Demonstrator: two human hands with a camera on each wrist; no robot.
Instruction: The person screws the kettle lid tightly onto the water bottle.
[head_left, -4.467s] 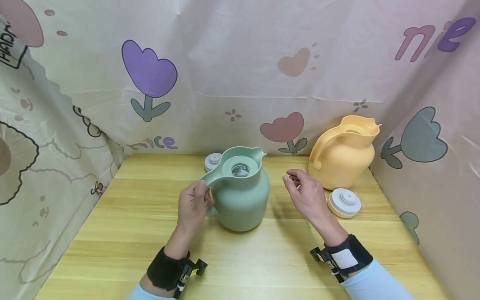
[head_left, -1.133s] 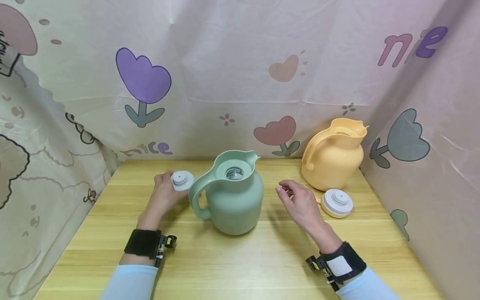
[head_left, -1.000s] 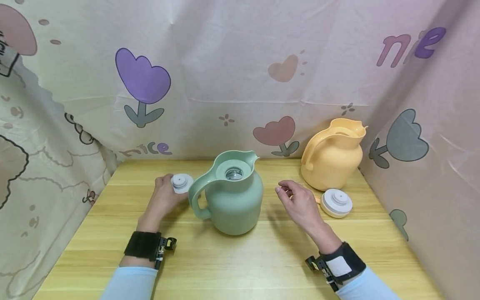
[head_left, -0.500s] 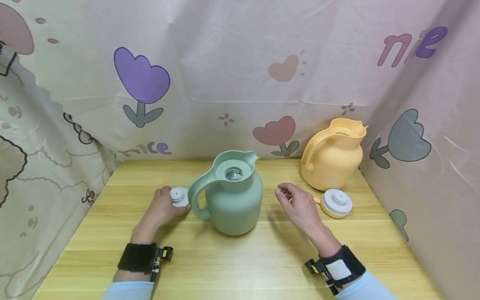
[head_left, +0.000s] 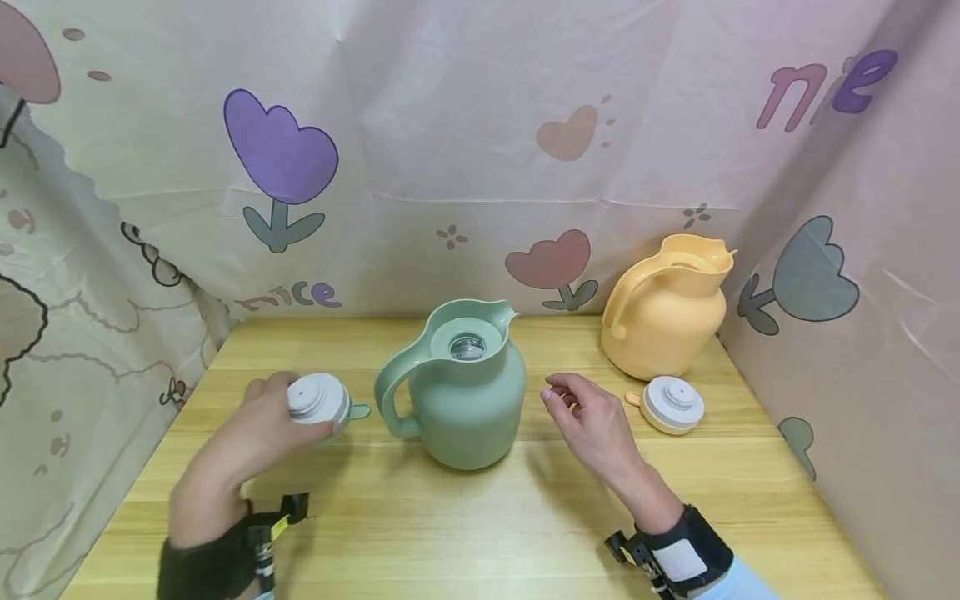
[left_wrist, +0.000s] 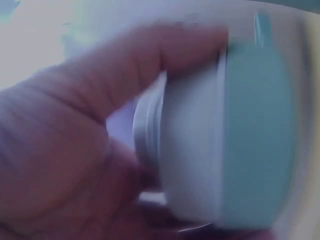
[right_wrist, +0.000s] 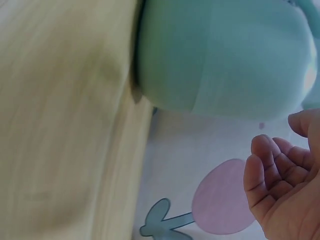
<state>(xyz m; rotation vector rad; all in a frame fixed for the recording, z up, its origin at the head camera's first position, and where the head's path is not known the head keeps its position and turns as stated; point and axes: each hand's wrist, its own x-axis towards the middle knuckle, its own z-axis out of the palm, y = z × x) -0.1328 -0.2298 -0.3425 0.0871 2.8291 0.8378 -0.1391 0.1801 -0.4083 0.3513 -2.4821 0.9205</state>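
Note:
My left hand [head_left: 266, 421] grips a round lid [head_left: 318, 398] at the left of the table. The lid's white stepped side faces up, and a small green tab juts to the right. In the left wrist view, thumb and fingers hold the lid [left_wrist: 195, 145] by its rim, its green half facing away from the palm. A green thermos jug [head_left: 468, 400] stands upright at the table's middle, handle to the left, its mouth uncovered. To the right of it my right hand [head_left: 596, 425] hovers with loosely curled fingers and holds nothing; the right wrist view shows the jug [right_wrist: 225, 55] apart from it.
A yellow thermos jug [head_left: 667, 312] stands at the back right. In front of it lies a white and yellow lid [head_left: 673, 404] with a small tab. A printed curtain [head_left: 420, 108] hangs behind and at both sides of the wooden table [head_left: 465, 533].
My left hand let go of the green jug's handle and took the lid from behind the jug. It has brought the lid left and nearer. My right hand has barely moved.

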